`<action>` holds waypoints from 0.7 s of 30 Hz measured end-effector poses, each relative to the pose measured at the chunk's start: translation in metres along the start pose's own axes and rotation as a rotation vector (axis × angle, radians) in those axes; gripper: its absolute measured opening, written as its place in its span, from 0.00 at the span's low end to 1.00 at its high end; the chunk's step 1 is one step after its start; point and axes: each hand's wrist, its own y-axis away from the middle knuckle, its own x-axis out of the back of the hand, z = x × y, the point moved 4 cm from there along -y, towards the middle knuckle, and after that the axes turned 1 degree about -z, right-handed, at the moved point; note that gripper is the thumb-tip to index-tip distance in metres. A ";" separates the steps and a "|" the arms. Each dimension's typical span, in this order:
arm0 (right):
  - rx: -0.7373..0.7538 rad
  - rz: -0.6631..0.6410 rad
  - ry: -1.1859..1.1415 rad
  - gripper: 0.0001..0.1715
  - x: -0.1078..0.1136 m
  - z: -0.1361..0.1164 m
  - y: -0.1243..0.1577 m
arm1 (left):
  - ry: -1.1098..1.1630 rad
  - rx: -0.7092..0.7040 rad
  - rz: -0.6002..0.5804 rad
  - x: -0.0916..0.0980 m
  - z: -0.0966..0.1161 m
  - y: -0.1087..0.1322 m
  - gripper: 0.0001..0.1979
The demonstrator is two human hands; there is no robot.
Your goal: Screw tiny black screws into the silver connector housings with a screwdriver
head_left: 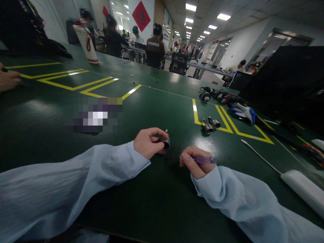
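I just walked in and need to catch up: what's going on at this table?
A person works at a dark green table. The left hand pinches a small metal cylinder; the right hand grips a purple-handled tool. Two similar metal parts lie beyond, by the yellow tape.

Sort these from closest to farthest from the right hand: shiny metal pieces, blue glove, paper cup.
1. Shiny metal pieces, just ahead of the right hand.
2. Blue glove, farther ahead, to the right.
3. Paper cup, far off at the left.
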 end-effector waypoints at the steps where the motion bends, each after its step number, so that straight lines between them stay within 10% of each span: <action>1: -0.004 0.000 0.007 0.15 0.000 0.000 0.000 | 0.000 0.002 -0.001 -0.001 0.000 0.001 0.10; 21: 0.008 0.015 0.029 0.13 -0.003 0.002 -0.001 | 0.031 0.068 0.014 -0.004 0.001 0.003 0.10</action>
